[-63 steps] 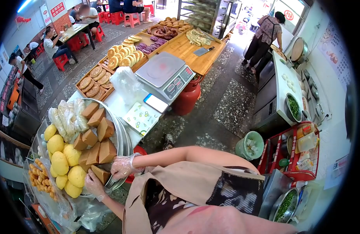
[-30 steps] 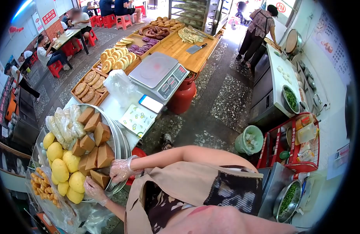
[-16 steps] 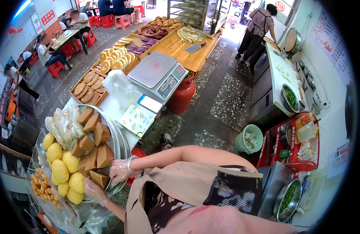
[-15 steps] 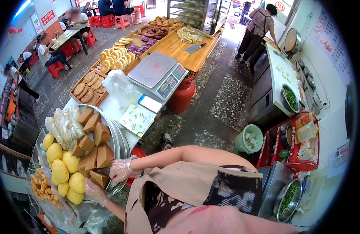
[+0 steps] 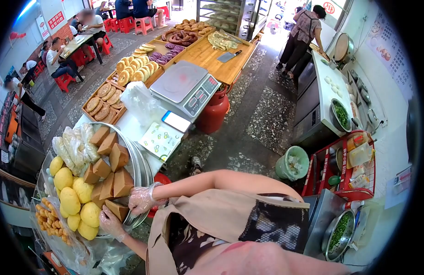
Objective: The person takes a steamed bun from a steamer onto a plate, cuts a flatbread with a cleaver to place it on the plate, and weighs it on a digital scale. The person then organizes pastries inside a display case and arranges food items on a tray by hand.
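Note:
My left hand [image 5: 112, 223], in a clear plastic glove, lies at the near edge of the round metal tray [image 5: 145, 158]. Its fingers are stretched out beside a yellow bun [image 5: 89, 214] and touch the lowest brown cake piece [image 5: 116, 209]. Curled fingers close my right hand [image 5: 142, 200], also gloved, at the tray's rim, right of that piece; whatever they hold is hidden. More brown cake pieces [image 5: 123, 182] are stacked above the hands. Bagged pale food [image 5: 70, 149] lies at the tray's far side, and small golden pieces [image 5: 50, 220] sit in plastic at the left.
Beyond the tray are a phone [image 5: 176, 121], a patterned pad [image 5: 160, 141], a scale [image 5: 180, 82], flatbread trays [image 5: 104, 103] and a cleaver [image 5: 229, 56]. A co-worker [image 5: 304, 36] stands at the right counter [image 5: 329, 78]. A green bucket [image 5: 292, 162] and red rack [image 5: 345, 165] stand right.
The view has shifted slightly since the earliest frame. Both my hands stay almost still by the lowest brown piece. A seated person at the far left has changed posture a little.

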A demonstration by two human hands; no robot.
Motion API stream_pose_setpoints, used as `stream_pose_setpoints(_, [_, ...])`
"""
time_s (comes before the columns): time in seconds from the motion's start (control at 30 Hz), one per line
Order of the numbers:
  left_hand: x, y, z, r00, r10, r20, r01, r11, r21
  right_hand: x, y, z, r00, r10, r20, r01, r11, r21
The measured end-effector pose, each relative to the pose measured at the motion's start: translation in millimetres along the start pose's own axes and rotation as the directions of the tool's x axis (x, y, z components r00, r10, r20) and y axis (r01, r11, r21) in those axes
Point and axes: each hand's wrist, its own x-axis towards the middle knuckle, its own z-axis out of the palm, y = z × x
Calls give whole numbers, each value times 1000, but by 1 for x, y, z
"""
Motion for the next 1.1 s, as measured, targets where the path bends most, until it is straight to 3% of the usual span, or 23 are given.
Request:
stream_pose_setpoints(0.13, [1, -3, 2, 1000, -16, 20, 17, 1000, -25, 1, 2, 1, 1000, -9, -2, 9, 1000, 3])
stream_pose_setpoints(0.3, [-1, -1, 6, 987, 56, -152, -75, 990, -118, 2, 2, 2, 1000, 3, 18, -3, 1000, 15])
stream_pose_setpoints(0.6, [-1, -8, 10, 982, 67, -174, -85, 992, -95, 1, 2, 2, 1000, -20, -4, 20, 1000, 8])
stream_pose_setpoints(1.03, [-1, -5, 2, 995, 18, -93, -27, 996, -90, 0, 0, 1, 999, -29, -20, 29, 1000, -10])
stream_pose_setpoints(1.1, [0, 1, -2, 1000, -5, -26, 3, 997, -80, -1, -2, -2, 999, -22, -28, 22, 1000, 3])
